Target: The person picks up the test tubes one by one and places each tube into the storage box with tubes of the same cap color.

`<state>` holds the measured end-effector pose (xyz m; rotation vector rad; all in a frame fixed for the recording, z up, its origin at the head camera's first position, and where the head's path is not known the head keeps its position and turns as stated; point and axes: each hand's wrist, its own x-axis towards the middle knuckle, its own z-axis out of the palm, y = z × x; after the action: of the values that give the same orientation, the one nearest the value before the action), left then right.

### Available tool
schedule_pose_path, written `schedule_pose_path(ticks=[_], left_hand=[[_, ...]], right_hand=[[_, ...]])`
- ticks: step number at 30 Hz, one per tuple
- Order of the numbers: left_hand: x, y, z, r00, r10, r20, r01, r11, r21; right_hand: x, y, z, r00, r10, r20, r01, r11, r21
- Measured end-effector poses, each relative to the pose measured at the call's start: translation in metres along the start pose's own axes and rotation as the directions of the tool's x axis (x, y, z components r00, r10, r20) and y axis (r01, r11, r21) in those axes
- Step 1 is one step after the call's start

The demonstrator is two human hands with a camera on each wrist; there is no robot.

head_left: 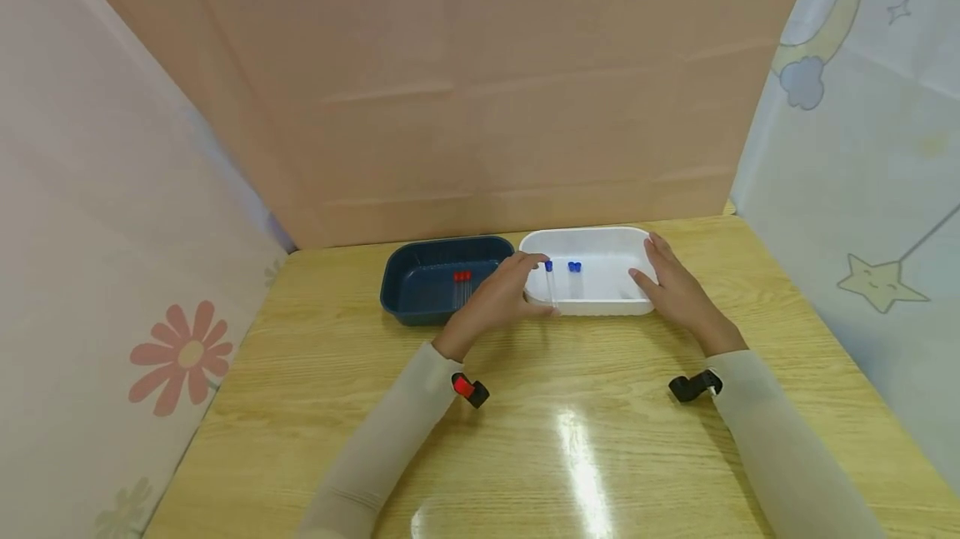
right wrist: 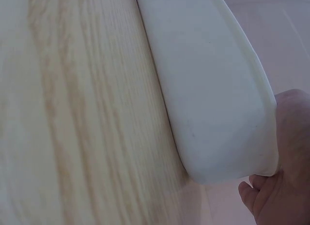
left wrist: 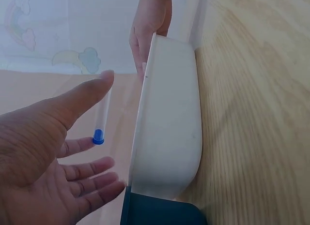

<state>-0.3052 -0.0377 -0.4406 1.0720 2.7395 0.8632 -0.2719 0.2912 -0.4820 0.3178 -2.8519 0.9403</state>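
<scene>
My left hand (head_left: 498, 293) pinches a clear test tube with a blue cap (head_left: 550, 281) between thumb and index finger, above the left end of the white tray (head_left: 600, 307). In the left wrist view the tube (left wrist: 100, 118) spans from the thumb tip to the index fingertip, while the other fingers spread apart. My right hand (head_left: 678, 293) grips the tray's right end, its thumb over the rim. In the right wrist view, curled fingers of this hand (right wrist: 281, 196) show beside the tray's end. Two more blue-capped tubes (head_left: 574, 267) lie inside the white tray.
A dark blue tray (head_left: 420, 318) stands directly left of the white one and holds red-capped tubes (head_left: 462, 276). Both trays rest on a wooden table (head_left: 525, 439) near its back edge, in front of a brown cloth (head_left: 487, 106). Patterned sheets hang at both sides.
</scene>
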Motion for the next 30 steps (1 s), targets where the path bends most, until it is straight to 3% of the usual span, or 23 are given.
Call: schedule_pose_path(ticks=[7,19,30], left_hand=[[0.023,-0.002,-0.001,0.999,0.009,0.031,-0.009,1.000,0.020],[0.047,-0.003,0.004,0.999,0.006,0.040,-0.007,1.000,0.022],[0.068,-0.002,0.017,0.995,-0.046,0.087,0.042,0.997,0.058]], right_hand=[[-0.002,0.002,-0.001,1.000,0.019,0.007,-0.019,1.000,-0.008],[-0.004,-0.001,-0.001,1.000,0.013,0.006,-0.013,1.000,-0.005],[-0.003,0.003,-0.002,1.000,0.018,0.005,-0.018,1.000,-0.017]])
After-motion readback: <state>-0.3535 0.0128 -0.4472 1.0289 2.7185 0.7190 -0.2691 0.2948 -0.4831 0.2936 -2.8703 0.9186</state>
